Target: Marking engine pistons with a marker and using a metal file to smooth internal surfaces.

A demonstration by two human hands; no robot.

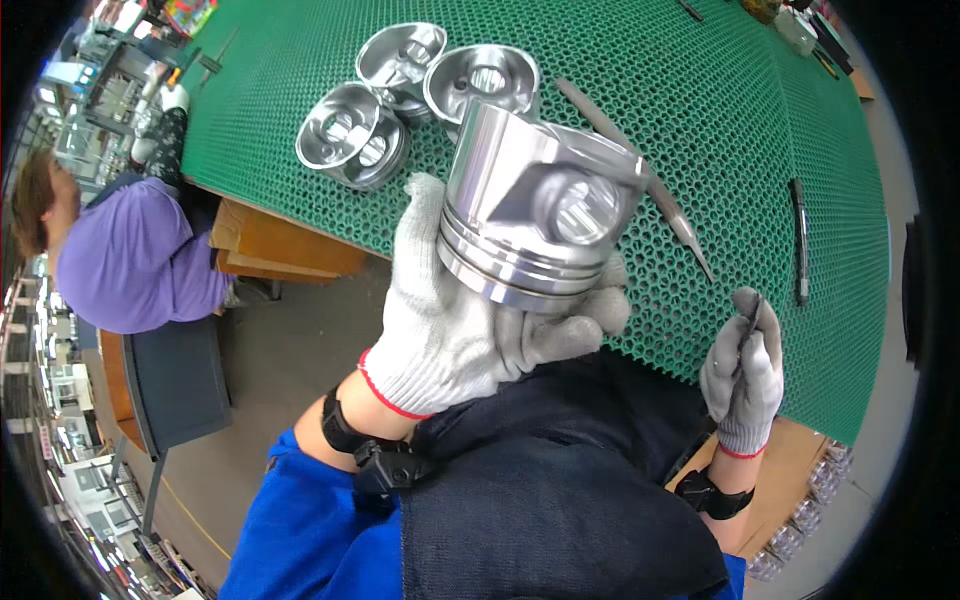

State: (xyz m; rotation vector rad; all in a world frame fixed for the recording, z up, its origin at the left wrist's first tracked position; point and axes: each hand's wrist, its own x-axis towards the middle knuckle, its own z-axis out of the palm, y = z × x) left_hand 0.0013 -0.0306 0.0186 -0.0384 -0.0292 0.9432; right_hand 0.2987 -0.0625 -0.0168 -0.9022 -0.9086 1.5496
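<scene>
Held piston (490, 190): end face hidden against left hand (440, 325); fingers partly masked behind piston. Right-hand (745, 375) grip: thin dark piece (753, 320), lower end covered by fingers, type indeterminate. Just beyond left grip: neighbouring piston (482, 80), lower wall partly obscured. Beyond, far left of grip: multicoloured item (190, 14), cut by upper edge.

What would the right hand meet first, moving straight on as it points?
The way ahead of the right hand looks free over the green mat, between the tapered tool and dark rod, though depth is unclear.
</scene>
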